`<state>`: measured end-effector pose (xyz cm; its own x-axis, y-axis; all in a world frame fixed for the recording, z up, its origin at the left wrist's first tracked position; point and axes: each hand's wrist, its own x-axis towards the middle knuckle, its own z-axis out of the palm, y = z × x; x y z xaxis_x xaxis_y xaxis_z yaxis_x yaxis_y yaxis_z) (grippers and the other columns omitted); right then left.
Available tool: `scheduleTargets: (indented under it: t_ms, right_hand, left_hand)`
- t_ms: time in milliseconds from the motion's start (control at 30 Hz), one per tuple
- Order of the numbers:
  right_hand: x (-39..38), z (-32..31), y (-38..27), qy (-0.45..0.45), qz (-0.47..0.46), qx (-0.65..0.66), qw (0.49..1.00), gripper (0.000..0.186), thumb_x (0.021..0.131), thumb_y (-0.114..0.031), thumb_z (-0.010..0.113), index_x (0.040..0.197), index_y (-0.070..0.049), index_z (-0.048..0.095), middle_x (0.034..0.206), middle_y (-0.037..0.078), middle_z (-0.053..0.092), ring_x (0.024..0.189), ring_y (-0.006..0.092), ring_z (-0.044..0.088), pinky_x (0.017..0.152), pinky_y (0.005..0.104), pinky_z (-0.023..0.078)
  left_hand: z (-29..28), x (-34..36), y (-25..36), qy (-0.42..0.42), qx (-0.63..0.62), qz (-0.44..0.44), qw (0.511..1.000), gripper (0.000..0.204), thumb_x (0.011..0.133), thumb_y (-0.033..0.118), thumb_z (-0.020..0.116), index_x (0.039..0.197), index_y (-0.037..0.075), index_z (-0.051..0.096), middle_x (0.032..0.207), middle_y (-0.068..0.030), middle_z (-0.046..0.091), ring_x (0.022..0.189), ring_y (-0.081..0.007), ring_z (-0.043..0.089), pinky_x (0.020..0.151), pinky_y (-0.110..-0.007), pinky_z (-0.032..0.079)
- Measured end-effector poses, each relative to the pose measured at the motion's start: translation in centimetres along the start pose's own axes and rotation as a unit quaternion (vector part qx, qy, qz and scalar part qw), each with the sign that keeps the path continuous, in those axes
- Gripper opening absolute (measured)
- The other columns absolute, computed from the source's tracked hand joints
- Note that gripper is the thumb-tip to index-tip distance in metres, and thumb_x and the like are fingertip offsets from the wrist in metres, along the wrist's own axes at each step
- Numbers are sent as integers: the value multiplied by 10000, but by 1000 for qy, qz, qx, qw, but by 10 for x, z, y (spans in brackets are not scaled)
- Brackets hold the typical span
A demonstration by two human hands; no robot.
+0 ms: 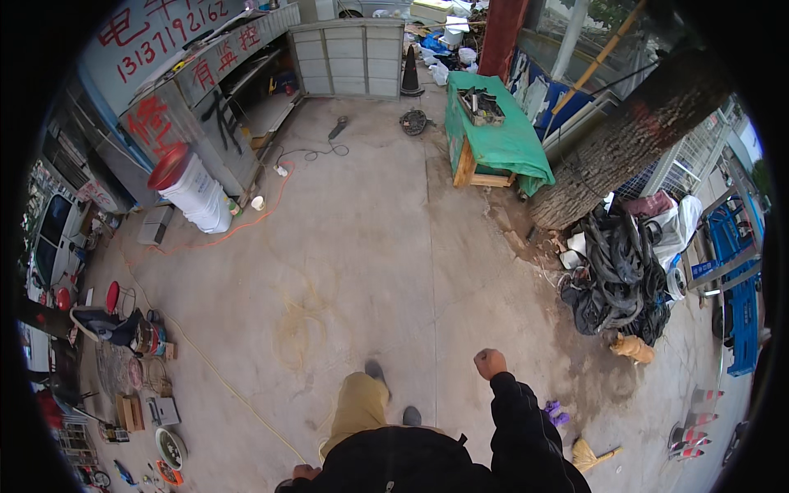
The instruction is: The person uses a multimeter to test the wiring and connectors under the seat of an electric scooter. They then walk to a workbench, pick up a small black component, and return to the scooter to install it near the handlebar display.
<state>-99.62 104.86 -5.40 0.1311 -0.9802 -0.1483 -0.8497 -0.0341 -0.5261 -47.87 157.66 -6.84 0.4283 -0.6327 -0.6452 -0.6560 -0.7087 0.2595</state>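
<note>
My right hand (491, 363) is held out in front of my body above the concrete floor (370, 246), its fingers curled into a fist; nothing shows in it. Low at my left side, my left hand (306, 472) is only partly in view beside my tan trouser leg, and its fingers are hard to make out. Neither hand touches any object. Ahead on the floor lies a dark corded power tool (338, 126). A round black metal piece (413, 122) rests to the right of it.
A green-covered table (501, 135) stands ahead right by a tree trunk (641, 135). Black rubber tubes (616, 271) are heaped right, near an orange animal (633, 349) and a broom (592, 454). White buckets (193, 193) stand left. An orange cord (267, 215) and yellow hose (222, 380) cross the floor.
</note>
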Motion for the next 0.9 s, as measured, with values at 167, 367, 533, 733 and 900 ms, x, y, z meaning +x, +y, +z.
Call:
scheduleTargets:
  t_ms: [167,367,533,733,900]
  right_hand:
    - [132,39,-11,-43,-5,-22,999,247,892,-257,680,847,-53,813,903,253,771,866,471,746,793,559,604]
    - [218,60,5,-236,183,40,953,254,883,-291,688,780,-85,796,790,174,773,753,377,759,723,503,623]
    - [357,95,-18,-221,185,66,955,268,862,-260,706,715,-37,733,715,168,753,615,351,720,633,488,594]
    - [657,156,-62,-374,218,177,884,233,867,-219,725,723,-36,729,674,130,737,591,302,703,616,503,582]
    - [901,182,-236,-235,55,-6,970,275,862,-244,668,797,-5,788,823,247,771,806,462,761,775,548,612]
  left_hand:
    - [-45,150,48,-70,55,-72,993,589,859,648,719,1031,100,849,1013,-208,798,978,-410,778,902,-550,611]
    - [-238,385,127,31,91,-35,995,571,876,602,738,856,38,824,908,-224,786,892,-414,754,816,-548,596]
    - [-428,549,266,184,-73,70,978,460,844,457,781,758,6,742,813,-274,719,826,-483,710,758,-586,564]
    - [-500,678,331,274,-76,53,957,532,881,508,736,693,12,706,748,-258,693,770,-482,696,716,-596,548]
    - [-474,663,317,31,37,-167,985,675,896,691,680,1084,67,857,1113,-198,815,1107,-377,773,985,-477,603]
